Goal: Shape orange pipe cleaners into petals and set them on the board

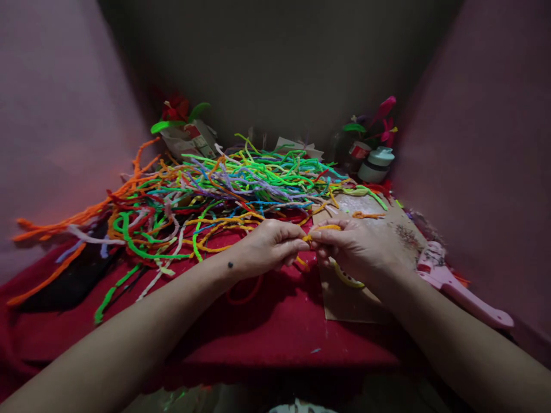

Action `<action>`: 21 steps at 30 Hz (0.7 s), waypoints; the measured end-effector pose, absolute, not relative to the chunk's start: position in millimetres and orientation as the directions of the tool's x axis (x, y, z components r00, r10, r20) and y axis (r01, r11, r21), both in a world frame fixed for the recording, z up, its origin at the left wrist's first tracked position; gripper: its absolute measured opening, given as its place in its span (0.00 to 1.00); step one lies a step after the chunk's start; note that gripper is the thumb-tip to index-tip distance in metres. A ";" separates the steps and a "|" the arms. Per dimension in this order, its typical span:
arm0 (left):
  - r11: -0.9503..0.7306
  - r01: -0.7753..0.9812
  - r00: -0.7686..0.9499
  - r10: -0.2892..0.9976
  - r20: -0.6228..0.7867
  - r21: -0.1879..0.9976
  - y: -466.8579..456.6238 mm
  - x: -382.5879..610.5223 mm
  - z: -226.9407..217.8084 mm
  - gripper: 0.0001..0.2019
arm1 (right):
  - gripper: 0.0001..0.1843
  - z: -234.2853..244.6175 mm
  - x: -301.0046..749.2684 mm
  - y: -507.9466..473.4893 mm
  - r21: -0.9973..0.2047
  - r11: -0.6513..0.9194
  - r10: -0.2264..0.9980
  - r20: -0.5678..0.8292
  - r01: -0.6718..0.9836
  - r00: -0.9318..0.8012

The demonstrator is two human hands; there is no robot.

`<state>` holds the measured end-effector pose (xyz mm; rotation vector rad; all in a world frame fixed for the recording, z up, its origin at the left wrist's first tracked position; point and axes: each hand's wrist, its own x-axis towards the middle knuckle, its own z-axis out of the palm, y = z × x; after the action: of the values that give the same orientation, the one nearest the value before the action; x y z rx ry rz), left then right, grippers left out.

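My left hand [275,244] and my right hand [355,246] meet above the front of the table, fingertips almost touching. Between them is an orange-yellow pipe cleaner [329,228], pinched by both hands. A short stretch of it shows at the gap between the fingertips, and part curves over the right fingers. Its remaining length is partly hidden by the fingers. Below my right hand, a curved yellow piece with dark spots [350,280] lies on a cardboard sheet [350,307]; the hand covers part of it.
A large tangle of multicoloured pipe cleaners [258,178] spreads across the back and left of the red cloth [267,344]. On the right lies a pink glue gun [467,289]. Behind stand a pale lidded bottle [376,166] and pipe-cleaner flowers [387,107]. Walls rise at both sides.
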<state>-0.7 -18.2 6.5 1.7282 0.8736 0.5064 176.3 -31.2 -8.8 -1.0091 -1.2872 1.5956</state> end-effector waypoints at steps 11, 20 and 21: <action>-0.001 0.261 0.594 0.788 -0.160 0.965 -18.2 2.7 -3.6 0.11 | 0.08 -5.0 175.7 -32.2 -0.983 -0.029 0.964 0.020 -0.180 -0.266; 0.063 0.283 0.633 0.737 -0.236 0.957 -15.7 4.1 -7.7 0.12 | 0.07 -12.2 174.1 -34.0 -0.932 0.294 0.956 0.286 0.212 -0.070; 0.072 0.286 0.628 0.739 -0.244 0.956 -15.2 3.5 -6.9 0.12 | 0.06 -14.1 174.0 -33.9 -0.905 0.343 0.939 0.336 0.252 -0.071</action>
<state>3.5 -15.2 -6.9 1.5089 0.8988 0.4212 174.0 -33.9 -14.1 -1.1116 -1.5634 0.8250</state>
